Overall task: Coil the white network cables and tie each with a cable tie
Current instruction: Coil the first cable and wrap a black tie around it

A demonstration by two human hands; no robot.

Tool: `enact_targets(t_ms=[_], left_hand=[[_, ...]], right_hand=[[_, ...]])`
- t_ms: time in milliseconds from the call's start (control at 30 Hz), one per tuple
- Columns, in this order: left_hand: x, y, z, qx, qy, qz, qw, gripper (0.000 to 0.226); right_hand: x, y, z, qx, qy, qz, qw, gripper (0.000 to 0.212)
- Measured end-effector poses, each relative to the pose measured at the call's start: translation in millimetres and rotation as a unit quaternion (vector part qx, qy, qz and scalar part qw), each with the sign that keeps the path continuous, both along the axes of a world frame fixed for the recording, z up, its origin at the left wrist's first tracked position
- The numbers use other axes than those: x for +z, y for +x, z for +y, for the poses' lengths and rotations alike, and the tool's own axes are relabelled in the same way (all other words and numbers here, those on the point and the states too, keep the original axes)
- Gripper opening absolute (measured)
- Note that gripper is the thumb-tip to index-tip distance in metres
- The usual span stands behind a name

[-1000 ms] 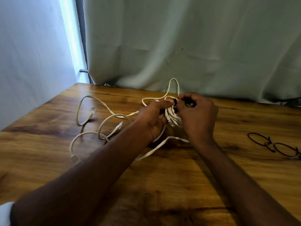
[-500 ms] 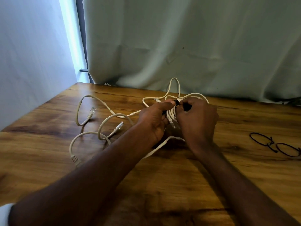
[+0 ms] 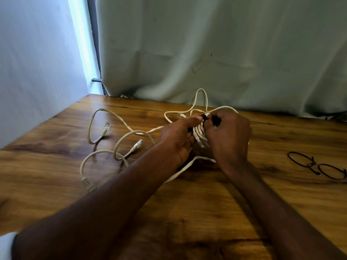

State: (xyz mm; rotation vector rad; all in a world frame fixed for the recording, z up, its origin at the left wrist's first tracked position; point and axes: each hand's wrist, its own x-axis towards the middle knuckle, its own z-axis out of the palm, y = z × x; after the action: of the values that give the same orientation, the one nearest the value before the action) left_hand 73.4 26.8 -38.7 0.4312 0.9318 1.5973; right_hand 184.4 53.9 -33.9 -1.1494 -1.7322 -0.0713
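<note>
A coiled bundle of white network cable (image 3: pixel 199 131) sits between my two hands above the middle of the wooden table (image 3: pixel 187 212). My left hand (image 3: pixel 178 139) grips the coil from the left, thumb on top. My right hand (image 3: pixel 228 136) pinches a black cable tie (image 3: pixel 216 121) that wraps over the top of the coil. Loose white cables (image 3: pixel 116 136) with clear plugs sprawl in loops to the left of my hands. One loop (image 3: pixel 201 96) rises behind the coil.
Two more black cable ties (image 3: pixel 317 165) lie looped on the table at the right. A pale curtain (image 3: pixel 206 53) hangs along the table's far edge, and a white wall (image 3: pixel 33 62) runs along the left side.
Both hands have stayed on the coil with little movement. A cable loop now sticks out behind my right hand, and the black tie end shows between my right fingers.
</note>
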Motion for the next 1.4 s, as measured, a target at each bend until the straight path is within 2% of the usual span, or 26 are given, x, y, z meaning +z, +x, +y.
enact_targets(t_ms=[200,400,533,700,867,1000,1133,1400], left_hand=[[6,0,-5,-0.004,0.018,0.023,1.000,0.023],[7,0,-7,-0.009,0.032,0.036,0.999,0.028],[8,-2,-12,-0.014,0.046,0.055,0.997,0.023],[9,-5,-10,-0.033,0.062,0.016,0.997,0.029],[7,-11,-3,-0.026,0.048,-0.031,0.998,0.036],[9,-10,-3,-0.024,0.051,-0.049,0.997,0.034],[10,-8,-3,-0.040,0.065,-0.048,0.996,0.035],[10,-5,-7,-0.059,0.067,-0.034,0.995,0.035]], right_hand=[[4,1,0,0.015,0.055,-0.022,0.998,0.014],[6,2,0,0.007,0.063,-0.022,0.998,0.021],[6,6,0,0.022,0.065,-0.045,0.997,0.024],[5,4,0,0.004,0.079,-0.004,0.997,0.018],[0,-1,-1,0.012,0.060,-0.023,0.998,0.020],[-2,0,1,-0.016,0.056,-0.006,0.998,0.019],[-3,2,3,-0.022,0.055,0.018,0.998,0.018],[-3,3,1,-0.055,0.064,0.001,0.996,0.019]])
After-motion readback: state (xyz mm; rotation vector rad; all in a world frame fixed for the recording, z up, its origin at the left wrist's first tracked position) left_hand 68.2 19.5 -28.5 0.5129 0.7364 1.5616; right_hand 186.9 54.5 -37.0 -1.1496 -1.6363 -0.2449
